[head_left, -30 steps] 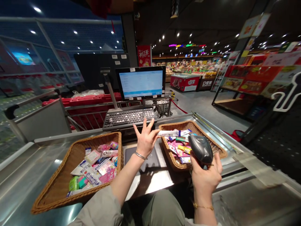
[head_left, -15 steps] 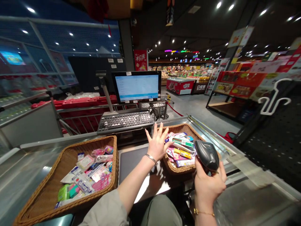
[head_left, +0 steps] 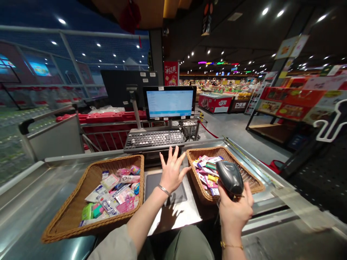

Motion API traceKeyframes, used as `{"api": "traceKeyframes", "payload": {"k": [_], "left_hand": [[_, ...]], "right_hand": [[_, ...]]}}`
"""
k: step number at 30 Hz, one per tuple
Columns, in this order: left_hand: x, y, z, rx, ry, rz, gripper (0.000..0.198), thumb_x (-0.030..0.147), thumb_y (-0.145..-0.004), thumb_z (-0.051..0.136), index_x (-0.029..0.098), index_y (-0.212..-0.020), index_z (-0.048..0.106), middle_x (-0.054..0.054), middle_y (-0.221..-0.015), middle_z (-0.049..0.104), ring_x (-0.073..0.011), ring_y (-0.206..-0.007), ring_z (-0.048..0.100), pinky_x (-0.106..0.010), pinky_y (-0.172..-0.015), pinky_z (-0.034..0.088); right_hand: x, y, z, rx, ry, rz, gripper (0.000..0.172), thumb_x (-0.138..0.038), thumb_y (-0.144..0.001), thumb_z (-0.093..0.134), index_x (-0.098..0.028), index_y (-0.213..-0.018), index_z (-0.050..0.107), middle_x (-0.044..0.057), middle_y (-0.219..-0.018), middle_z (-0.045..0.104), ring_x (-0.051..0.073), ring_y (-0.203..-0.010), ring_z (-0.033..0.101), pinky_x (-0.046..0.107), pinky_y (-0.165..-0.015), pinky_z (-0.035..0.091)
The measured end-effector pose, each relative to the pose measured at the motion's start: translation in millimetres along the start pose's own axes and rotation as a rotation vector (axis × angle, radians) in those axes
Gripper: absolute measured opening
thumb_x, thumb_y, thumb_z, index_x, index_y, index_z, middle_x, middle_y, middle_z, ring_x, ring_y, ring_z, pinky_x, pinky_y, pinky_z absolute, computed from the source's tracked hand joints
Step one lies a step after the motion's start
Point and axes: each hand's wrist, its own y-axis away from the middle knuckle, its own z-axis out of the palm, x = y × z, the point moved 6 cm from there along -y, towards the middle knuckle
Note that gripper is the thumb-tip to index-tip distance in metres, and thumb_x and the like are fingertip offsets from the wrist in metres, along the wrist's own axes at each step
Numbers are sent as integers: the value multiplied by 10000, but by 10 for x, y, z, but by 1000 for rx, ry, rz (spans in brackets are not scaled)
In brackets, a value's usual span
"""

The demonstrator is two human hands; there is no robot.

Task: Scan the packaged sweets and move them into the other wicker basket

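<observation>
Left hand [head_left: 172, 175] spread wide and empty, just above the counter [head_left: 24, 206], between two wicker baskets [head_left: 66, 196]. Right hand [head_left: 234, 213] closed around one black barcode scanner [head_left: 230, 177], over the right basket [head_left: 202, 189] near its front edge.

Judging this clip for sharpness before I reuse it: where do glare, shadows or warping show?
In the head view, ceiling lights leave glare on the steel counter, the wide lens bends the railing, the left hand casts a shadow on the pale counter top, and the counter's near right corner smears into blur.
</observation>
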Motion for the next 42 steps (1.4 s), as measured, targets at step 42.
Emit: {"api": "traceKeyframes", "payload": {"k": [42], "left_hand": [[-2008, 1513, -858, -187, -316, -307, 561, 433, -918, 561, 266, -1442, 451, -137, -1599, 265, -361, -1490, 178, -718, -1129, 133]], "right_hand": [[-1041, 1126, 948, -657, -197, -355, 216, -414, -794, 656, -220, -871, 715, 85, -1240, 671, 322, -1352, 424, 603, -1101, 286]]}}
